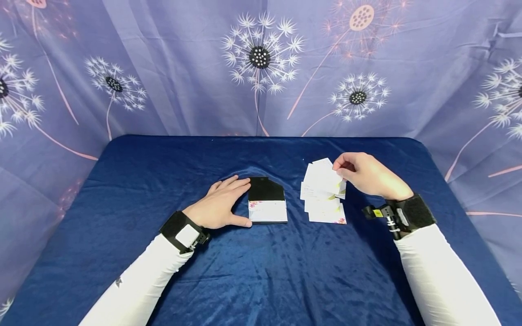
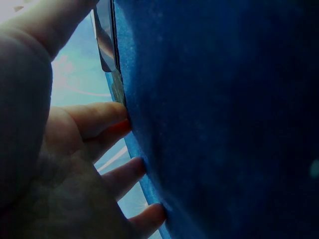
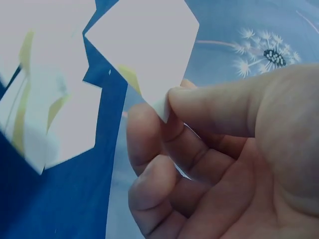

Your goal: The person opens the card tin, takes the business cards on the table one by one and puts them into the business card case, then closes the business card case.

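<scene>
A black card case (image 1: 266, 189) lies with its flap folded back, and a white card with a floral corner (image 1: 269, 212) shows in its near half. My left hand (image 1: 218, 206) rests at the case's left edge, fingers extended, with thumb and index fingertips right at the case. To the right, my right hand (image 1: 369, 175) pinches the corner of a white card (image 3: 147, 42) between thumb and fingers. In the right wrist view that card is lifted beside the other cards. Several overlapping white cards (image 1: 324, 206) are spread in a column under and beside this hand.
Dark blue velvet cloth (image 1: 253, 271) covers the table, with wrinkles around the case. Behind the table's far edge hangs a purple curtain (image 1: 183, 68) printed with dandelions. Both wrists wear black straps with small cameras.
</scene>
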The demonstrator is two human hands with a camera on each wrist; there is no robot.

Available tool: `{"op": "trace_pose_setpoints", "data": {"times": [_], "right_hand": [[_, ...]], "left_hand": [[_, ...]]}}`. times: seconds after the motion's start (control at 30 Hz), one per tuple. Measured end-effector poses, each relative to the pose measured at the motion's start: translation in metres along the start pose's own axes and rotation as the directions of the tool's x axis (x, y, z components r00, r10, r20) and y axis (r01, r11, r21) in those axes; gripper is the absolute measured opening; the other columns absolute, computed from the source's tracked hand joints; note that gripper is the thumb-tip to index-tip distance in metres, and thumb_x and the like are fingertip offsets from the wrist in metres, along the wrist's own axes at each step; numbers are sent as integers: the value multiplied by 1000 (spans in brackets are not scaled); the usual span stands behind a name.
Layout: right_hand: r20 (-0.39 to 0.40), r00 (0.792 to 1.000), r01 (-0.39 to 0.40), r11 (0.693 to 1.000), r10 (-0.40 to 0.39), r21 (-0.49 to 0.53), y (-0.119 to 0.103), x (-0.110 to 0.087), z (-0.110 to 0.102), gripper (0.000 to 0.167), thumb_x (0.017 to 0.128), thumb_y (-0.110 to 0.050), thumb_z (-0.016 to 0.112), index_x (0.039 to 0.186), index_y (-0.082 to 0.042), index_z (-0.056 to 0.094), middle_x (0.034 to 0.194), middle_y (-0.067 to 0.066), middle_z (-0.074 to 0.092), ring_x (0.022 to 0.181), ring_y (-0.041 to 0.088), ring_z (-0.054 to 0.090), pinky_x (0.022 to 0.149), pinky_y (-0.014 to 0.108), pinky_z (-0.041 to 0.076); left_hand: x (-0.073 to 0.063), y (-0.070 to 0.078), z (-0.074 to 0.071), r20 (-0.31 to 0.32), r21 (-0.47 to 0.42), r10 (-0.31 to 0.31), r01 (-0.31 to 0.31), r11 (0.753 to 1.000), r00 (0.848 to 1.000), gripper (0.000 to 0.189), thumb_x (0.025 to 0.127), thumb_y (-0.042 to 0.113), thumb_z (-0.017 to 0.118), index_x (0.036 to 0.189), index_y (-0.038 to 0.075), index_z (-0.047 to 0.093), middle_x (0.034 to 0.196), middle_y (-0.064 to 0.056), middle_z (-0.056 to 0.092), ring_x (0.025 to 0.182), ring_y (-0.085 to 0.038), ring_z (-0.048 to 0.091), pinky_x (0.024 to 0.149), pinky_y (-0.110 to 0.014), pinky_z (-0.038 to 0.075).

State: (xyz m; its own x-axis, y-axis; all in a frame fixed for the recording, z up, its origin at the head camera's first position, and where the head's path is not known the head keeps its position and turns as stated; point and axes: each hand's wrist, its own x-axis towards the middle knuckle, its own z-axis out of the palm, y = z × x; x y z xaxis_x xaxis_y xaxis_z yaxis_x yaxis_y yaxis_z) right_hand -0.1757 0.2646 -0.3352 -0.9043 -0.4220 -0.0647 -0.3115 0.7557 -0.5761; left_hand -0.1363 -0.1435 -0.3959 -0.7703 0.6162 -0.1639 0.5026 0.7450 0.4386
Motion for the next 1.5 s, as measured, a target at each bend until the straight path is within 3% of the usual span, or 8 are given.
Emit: {"op": "trace_pose_setpoints", "data": {"times": [0.6,0.97,1.5], "right_hand": [[32,996,76,995,-78,71,-37,37,32,15,110,-8,57,107,-9,72,99,6,70,86,24,64,76,41,50],[20,988,151,988,-152,35,-57,56,57,16,105,-3,60,101,-10,74,91,1,67,78,18,57,77,38,46],[71,980,186,982,-188,37,-75,72,84,14,106,-5,61,103,-9,74,97,1,71,85,18,62,84,38,51]], "left_hand": [[1,0,0,-9,6,-2,2,1000,1000,104,91,61,78,168,9,32,175,-8,25,162,-38,10,123,-69,13],[0,1,0,-7,3,-5,5,1000,1000,103,91,60,79,168,8,33,175,-9,25,162,-38,10,123,-69,13],[1,2,0,-10,9,-10,10,1000,1000,106,90,61,79,169,10,29,175,-8,25,162,-39,11,122,-69,15]]}}
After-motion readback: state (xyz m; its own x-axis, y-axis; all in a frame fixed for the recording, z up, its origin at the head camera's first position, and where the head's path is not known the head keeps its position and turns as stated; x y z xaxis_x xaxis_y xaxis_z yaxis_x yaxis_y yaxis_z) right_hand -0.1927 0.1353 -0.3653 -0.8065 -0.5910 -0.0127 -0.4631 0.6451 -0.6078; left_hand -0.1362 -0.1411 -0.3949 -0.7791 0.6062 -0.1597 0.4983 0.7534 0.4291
